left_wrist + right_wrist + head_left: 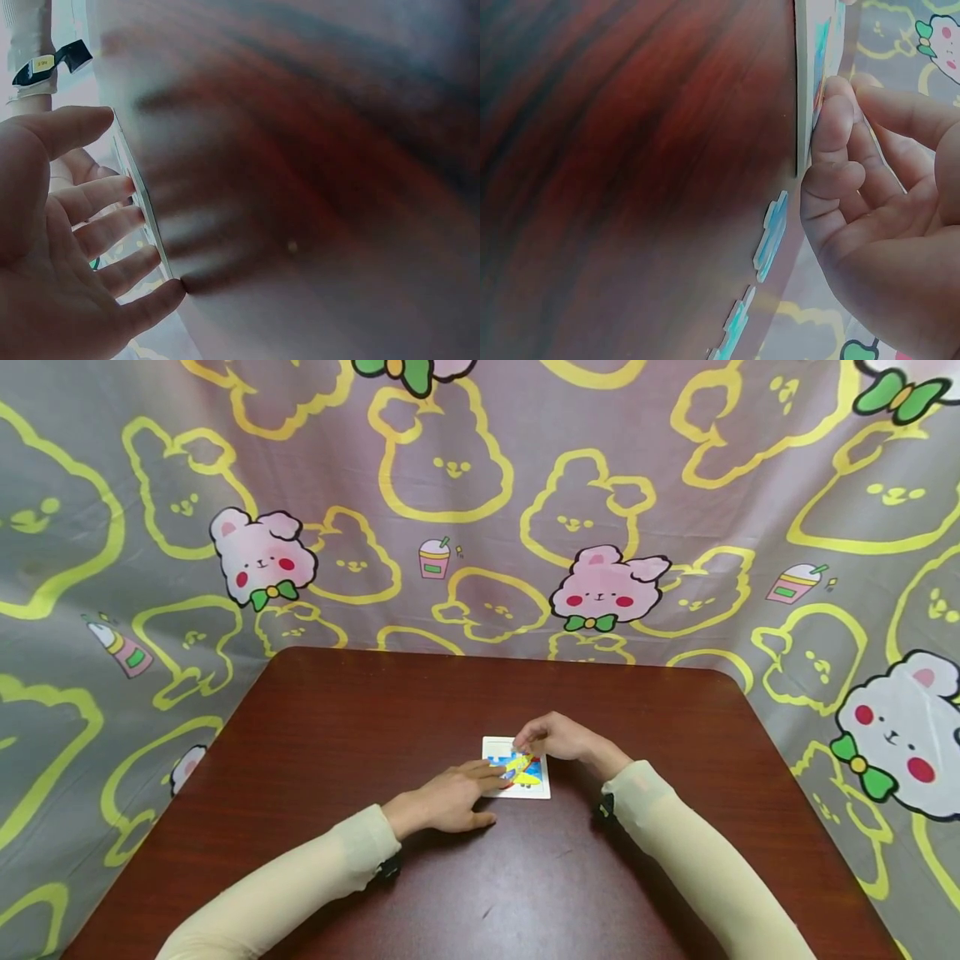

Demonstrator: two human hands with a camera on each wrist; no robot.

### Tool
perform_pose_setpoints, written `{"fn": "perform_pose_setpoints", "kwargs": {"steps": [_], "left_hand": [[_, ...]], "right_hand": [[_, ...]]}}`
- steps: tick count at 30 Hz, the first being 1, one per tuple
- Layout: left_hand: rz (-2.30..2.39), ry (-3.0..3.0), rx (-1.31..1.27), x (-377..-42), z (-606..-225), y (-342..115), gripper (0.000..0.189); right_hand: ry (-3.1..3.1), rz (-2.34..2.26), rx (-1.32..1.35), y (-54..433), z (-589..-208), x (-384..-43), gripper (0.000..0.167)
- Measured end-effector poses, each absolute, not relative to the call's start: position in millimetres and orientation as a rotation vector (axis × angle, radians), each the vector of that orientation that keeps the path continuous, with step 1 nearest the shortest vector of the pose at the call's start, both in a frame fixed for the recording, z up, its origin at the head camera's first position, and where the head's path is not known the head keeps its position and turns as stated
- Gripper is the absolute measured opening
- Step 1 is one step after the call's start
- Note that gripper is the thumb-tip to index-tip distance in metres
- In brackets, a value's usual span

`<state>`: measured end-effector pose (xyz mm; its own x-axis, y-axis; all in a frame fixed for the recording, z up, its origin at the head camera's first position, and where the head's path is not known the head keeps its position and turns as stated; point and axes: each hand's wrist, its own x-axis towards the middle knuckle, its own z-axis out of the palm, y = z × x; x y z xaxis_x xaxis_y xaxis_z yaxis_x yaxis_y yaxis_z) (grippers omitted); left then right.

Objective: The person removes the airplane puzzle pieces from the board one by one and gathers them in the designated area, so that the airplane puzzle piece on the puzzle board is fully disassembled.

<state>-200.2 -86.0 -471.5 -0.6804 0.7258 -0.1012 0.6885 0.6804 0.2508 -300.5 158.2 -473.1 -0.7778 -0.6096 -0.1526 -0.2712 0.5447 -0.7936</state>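
Observation:
A small flat puzzle board (534, 792) with a white border and a blue, yellow and red picture lies on the table. My left hand (450, 797) rests at its left side, fingers extended onto the board. In the left wrist view, the fingertips (129, 217) touch along the board's edge. My right hand (564, 739) is over the board's upper right corner. Between thumb and fingers it pinches a thin flat puzzle piece (885, 156), seen mostly edge-on and partly hidden by the fingers.
Two loose blue puzzle pieces, one piece (771, 236) nearer the board and another piece (735, 326) farther off, lie on the table in the right wrist view. The brown table (360, 718) meets a patterned curtain (480, 543) at the back and sides.

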Motion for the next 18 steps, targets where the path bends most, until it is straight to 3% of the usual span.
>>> {"fn": "perform_pose_setpoints", "kwargs": {"steps": [18], "left_hand": [[0.270,2.723,1.177,-201.1,-473.7,-85.6,0.059]], "right_hand": [[2.368,-1.099,-0.738,157.3,-465.5,-301.6,0.024]]}}
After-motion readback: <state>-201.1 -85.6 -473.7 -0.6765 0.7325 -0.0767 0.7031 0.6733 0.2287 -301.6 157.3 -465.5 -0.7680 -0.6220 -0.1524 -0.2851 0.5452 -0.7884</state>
